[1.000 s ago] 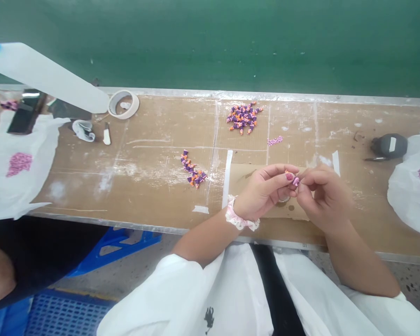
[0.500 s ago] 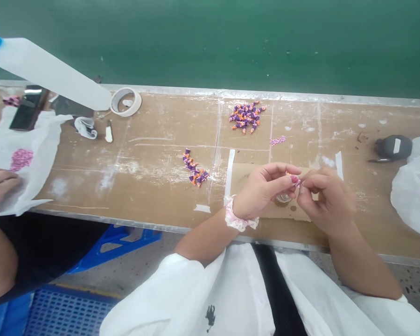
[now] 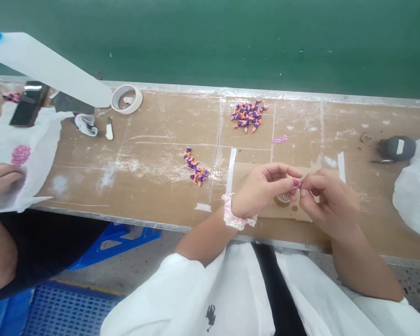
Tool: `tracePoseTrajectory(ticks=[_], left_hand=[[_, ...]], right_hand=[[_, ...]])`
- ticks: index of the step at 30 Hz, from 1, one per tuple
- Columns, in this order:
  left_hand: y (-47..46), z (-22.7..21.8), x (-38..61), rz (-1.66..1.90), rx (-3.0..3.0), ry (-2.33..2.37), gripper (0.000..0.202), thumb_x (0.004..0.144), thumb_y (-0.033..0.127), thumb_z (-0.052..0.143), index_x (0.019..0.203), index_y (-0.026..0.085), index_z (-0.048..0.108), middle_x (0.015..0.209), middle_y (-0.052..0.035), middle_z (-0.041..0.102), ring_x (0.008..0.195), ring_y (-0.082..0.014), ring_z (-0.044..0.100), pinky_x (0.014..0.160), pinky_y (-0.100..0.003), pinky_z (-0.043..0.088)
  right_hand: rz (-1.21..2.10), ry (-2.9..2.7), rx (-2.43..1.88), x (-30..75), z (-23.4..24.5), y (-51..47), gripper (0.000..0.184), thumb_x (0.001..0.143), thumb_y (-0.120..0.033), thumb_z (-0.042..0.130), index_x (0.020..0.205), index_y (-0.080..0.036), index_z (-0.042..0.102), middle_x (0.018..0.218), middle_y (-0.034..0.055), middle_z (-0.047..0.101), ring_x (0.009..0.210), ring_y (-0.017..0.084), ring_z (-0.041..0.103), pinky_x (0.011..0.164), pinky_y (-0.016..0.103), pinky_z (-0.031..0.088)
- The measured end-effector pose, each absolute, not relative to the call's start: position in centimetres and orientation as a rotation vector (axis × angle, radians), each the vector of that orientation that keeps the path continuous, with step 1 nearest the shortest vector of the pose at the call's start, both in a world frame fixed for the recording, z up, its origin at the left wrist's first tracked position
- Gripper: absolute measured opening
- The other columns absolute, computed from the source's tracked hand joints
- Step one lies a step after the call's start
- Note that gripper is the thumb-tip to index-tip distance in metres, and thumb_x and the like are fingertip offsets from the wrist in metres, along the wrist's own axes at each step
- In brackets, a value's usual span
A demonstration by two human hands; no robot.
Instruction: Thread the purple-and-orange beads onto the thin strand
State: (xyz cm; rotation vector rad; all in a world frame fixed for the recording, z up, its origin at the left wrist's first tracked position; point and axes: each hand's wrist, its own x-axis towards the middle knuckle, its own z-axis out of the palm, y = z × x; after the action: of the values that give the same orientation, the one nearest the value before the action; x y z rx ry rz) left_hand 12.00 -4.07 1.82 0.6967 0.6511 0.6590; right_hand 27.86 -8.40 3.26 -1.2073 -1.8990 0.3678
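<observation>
My left hand (image 3: 262, 189), with a pink-and-white scrunchie (image 3: 236, 214) round the wrist, is closed on a small figurine (image 3: 297, 186), mostly hidden; pink and a bit of orange show. My right hand (image 3: 327, 200) meets it there, thumb and forefinger pinched at its pink end; what they hold is too small to make out. Below the fingers a small clear round container (image 3: 283, 198) stands on a taped-down cardboard sheet (image 3: 245, 175). Small purple-and-orange figurines lie in a heap (image 3: 248, 115) at the back and a smaller group (image 3: 196, 168) to the left. Nearby is a strip of small pink pieces (image 3: 279, 140).
At left a co-worker's hand (image 3: 2, 179) rests on a white sheet (image 3: 45, 158) with pink pieces. Around it are a phone (image 3: 28, 105), a tape roll (image 3: 116, 100) and a long white blue-ended object (image 3: 52, 70). A black round object (image 3: 401, 148) and white plastic (image 3: 411, 191) lie right.
My hands stay together at the same spot, with only slight finger movement. The co-worker's hand has shifted slightly over the white sheet. The view has moved a little.
</observation>
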Motion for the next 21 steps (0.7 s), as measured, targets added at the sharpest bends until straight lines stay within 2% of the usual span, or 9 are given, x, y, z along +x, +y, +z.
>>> tracePoseTrajectory(ticks=[5, 13, 21], left_hand=[[-4.15, 1.80, 12.08, 0.665, 0.694, 0.674, 0.018, 0.074, 0.027, 0.074, 0.086, 0.015, 0.068, 0.069, -0.0007, 0.065, 0.060, -0.0083, 0.061, 0.058, -0.021, 0.050], [-3.93, 1.96, 11.86, 0.626, 0.695, 0.625, 0.020, 0.074, 0.029, 0.074, 0.087, 0.016, 0.068, 0.069, -0.0004, 0.066, 0.060, -0.0080, 0.060, 0.061, -0.023, 0.049], [-4.04, 2.09, 11.97, 0.566, 0.638, 0.553, 0.026, 0.076, 0.034, 0.073, 0.093, 0.018, 0.064, 0.076, 0.0001, 0.065, 0.063, -0.0076, 0.061, 0.058, -0.020, 0.045]], right_hand=[[0.372, -1.903, -1.244, 27.83, 3.44, -8.46, 0.020, 0.081, -0.006, 0.055, 0.076, -0.024, 0.049, 0.063, -0.0024, 0.055, 0.050, 0.009, 0.048, 0.041, 0.026, 0.033], [0.450, -1.868, -1.196, 27.52, 3.48, -8.69, 0.022, 0.080, -0.003, 0.055, 0.083, -0.024, 0.051, 0.068, -0.0019, 0.058, 0.053, 0.010, 0.051, 0.041, 0.025, 0.035], [0.498, -1.740, -1.149, 27.50, 3.58, -8.96, 0.025, 0.077, -0.001, 0.057, 0.084, -0.024, 0.053, 0.069, -0.0016, 0.056, 0.061, 0.012, 0.057, 0.048, 0.026, 0.046]])
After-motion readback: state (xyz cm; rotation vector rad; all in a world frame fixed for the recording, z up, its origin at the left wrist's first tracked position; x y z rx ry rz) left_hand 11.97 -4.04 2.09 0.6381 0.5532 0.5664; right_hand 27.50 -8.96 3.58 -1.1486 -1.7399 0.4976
